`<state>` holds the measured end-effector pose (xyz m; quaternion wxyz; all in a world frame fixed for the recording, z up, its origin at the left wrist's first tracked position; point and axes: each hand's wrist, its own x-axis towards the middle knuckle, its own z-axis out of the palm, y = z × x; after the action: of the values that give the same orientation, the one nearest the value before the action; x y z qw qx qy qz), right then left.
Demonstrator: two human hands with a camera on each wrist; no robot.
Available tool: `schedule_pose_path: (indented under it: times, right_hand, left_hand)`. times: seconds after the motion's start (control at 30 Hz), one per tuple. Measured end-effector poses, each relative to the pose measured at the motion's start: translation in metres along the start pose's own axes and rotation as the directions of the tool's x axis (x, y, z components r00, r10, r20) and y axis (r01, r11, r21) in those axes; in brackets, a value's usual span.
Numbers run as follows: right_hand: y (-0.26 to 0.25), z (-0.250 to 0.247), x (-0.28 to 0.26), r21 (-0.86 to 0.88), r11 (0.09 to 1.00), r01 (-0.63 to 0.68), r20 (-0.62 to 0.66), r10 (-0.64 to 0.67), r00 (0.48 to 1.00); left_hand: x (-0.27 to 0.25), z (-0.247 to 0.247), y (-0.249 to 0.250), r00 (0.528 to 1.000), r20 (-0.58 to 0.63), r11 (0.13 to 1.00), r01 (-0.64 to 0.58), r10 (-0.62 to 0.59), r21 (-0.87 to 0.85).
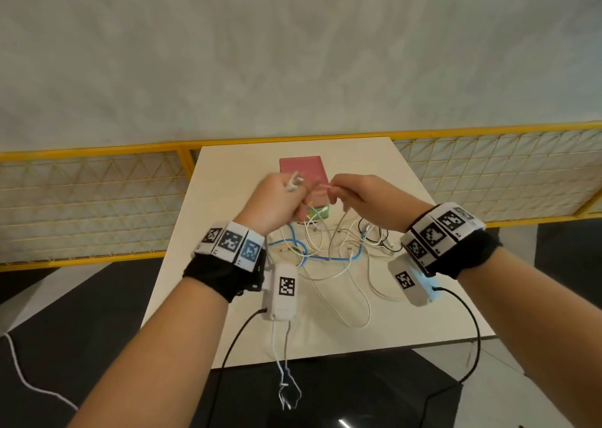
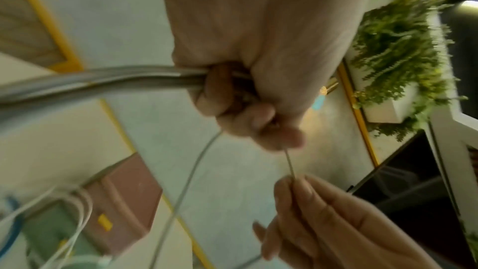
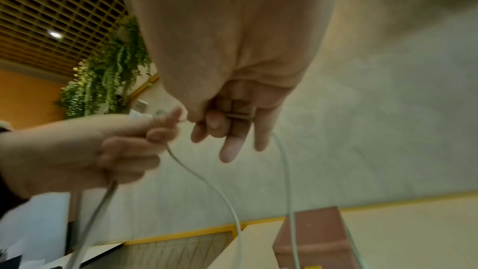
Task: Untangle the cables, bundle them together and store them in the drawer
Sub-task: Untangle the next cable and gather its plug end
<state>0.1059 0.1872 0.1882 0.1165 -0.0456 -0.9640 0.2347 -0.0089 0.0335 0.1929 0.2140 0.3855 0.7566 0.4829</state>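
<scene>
The left hand (image 1: 275,201) is fisted round a white cable (image 2: 186,189) that the right hand (image 1: 361,196) pinches. Below them a tangle of cables (image 1: 329,251) lies on the table (image 1: 228,167), in front of a pink drawer box (image 1: 303,170).

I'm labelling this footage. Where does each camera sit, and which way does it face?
Head: on the head, looking down at the table; both forearms, left hand, right hand.
Left wrist: looks along the left hand, which grips white cables; right hand below.
Right wrist: looks along the right hand pinching a cable.
Shared: all show the pink box.
</scene>
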Motion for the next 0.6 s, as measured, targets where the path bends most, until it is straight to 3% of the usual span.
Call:
schedule_pose_path:
  times: [0.07, 0.13, 0.2, 0.3, 0.37, 0.47, 0.53, 0.6]
  right_hand:
    - [0.012, 0.003, -0.004, 0.099, 0.992, -0.077, 0.011, 0.076, 0.997]
    - [0.026, 0.006, -0.007, 0.164, 0.974, -0.159, 0.048, 0.153, 0.987]
    - [0.033, 0.007, -0.007, 0.151, 0.971, -0.187, 0.072, 0.177, 0.981]
    - [0.026, 0.007, -0.001, 0.065, 0.991, -0.121, 0.063, 0.117, 0.991]
    - [0.013, 0.004, 0.005, 0.037, 0.998, -0.057, 0.044, 0.055, 0.998]
    - [-0.005, -0.002, 0.014, 0.032, 0.999, 0.037, -0.023, -0.036, 0.999]
    - [-0.009, -0.008, 0.013, 0.033, 0.999, 0.032, -0.046, -0.030, 0.998]
    - [-0.005, -0.014, 0.007, 0.003, 0.999, -0.039, -0.029, 0.039, 0.999]
  left_hand:
    - [0.006, -0.014, -0.003, 0.966, -0.259, 0.999, -0.031, 0.025, -0.022]
    - [0.015, -0.030, -0.010, 0.878, -0.478, 0.996, -0.063, 0.029, -0.055]
    - [0.016, -0.038, -0.015, 0.843, -0.537, 0.998, -0.055, 0.039, -0.014]
    - [0.007, -0.030, -0.005, 0.902, -0.418, 0.993, -0.120, 0.113, 0.009]
    - [0.001, -0.017, 0.005, 0.968, -0.202, 0.988, -0.139, 0.150, 0.067]
    - [0.000, -0.004, 0.008, 0.993, 0.046, 0.973, -0.118, 0.111, 0.197]
    - [-0.001, -0.004, 0.006, 0.994, 0.015, 0.976, -0.113, 0.112, 0.188]
    - [-0.002, -0.013, 0.006, 0.982, -0.151, 0.989, -0.094, 0.111, 0.110]
